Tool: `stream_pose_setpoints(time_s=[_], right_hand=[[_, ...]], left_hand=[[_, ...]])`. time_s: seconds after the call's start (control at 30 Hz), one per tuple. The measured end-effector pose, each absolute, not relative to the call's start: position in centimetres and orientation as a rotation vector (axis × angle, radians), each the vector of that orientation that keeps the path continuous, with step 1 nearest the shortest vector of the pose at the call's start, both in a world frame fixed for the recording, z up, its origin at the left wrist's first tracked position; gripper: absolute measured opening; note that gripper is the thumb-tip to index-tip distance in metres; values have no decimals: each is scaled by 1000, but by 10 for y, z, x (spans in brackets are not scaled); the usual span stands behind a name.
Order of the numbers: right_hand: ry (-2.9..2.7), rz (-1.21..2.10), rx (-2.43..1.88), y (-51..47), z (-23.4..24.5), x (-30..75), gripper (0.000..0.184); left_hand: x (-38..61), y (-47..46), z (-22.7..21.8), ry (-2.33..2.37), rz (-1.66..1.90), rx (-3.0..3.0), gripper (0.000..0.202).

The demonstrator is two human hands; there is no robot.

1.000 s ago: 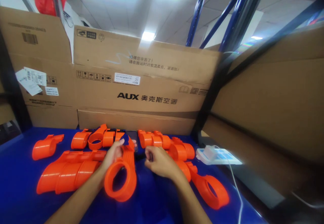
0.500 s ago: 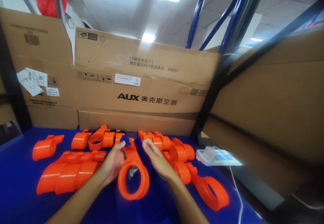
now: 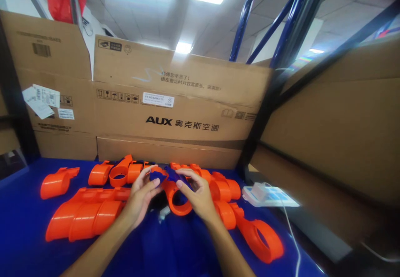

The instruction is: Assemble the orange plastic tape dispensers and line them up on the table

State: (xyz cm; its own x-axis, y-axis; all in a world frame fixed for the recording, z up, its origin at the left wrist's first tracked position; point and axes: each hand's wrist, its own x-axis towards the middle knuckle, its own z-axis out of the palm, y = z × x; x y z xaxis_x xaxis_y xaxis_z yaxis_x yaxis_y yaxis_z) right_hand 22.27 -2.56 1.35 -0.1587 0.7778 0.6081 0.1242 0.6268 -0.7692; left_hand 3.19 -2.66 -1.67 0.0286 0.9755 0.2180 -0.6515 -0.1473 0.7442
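An orange plastic part with a ring end [image 3: 180, 211] is held between both hands, its ring tipped down toward the right. My left hand [image 3: 141, 197] is closed on the narrow upper end of that part, the thumb pressing a small dark blue piece [image 3: 157, 176] there. My right hand [image 3: 197, 194] pinches a longer dark blue piece [image 3: 173, 174] against the same end. The fingers partly hide where the blue pieces meet the orange one. Below the hands, a small greyish object [image 3: 163, 214] lies on the blue surface; I cannot tell its kind.
Several similar orange parts lie in groups at left [image 3: 86, 218], back [image 3: 118, 175] and right [image 3: 225, 187]; one ring part [image 3: 265, 239] sits front right. A white power strip [image 3: 270, 195] with a cable is at the right. A cardboard box [image 3: 175, 143] walls the back of the blue-covered table [image 3: 21, 218].
The orange part has risen away from me and its ring has swung right. Both hands have come closer together, and the right hand has brought its blue piece onto the orange part's upper end.
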Motion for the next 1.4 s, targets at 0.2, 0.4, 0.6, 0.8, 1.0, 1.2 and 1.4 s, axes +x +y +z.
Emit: stream_pose_setpoints(time_s=[0.2, 0.4, 0.6, 0.8, 1.0, 1.2, 1.4], right_hand=[[-1679, 601, -777, -24, 11, 220, 25], [-1719, 647, -803, -21, 5, 221, 34], [-1877, 621, -800, -26, 7, 222, 47], [-2047, 171, -862, -30, 7, 227, 63], [-2133, -132, -838, -29, 3, 225, 72], [-2138, -213, -807, -30, 1, 222, 74], [-2114, -169, -771, -32, 2, 222, 71]], left_hand=[[34, -32, -14, 552, 1532, 927, 48], [32, -29, -16, 528, 1552, 930, 53], [26, -30, -15, 409, 1490, 945, 65], [30, -32, -12, 494, 1488, 995, 60], [32, -24, -18, 610, 1575, 1075, 41], [30, -20, -27, 729, 1675, 1187, 36], [30, -23, -24, 738, 1696, 1191, 35]])
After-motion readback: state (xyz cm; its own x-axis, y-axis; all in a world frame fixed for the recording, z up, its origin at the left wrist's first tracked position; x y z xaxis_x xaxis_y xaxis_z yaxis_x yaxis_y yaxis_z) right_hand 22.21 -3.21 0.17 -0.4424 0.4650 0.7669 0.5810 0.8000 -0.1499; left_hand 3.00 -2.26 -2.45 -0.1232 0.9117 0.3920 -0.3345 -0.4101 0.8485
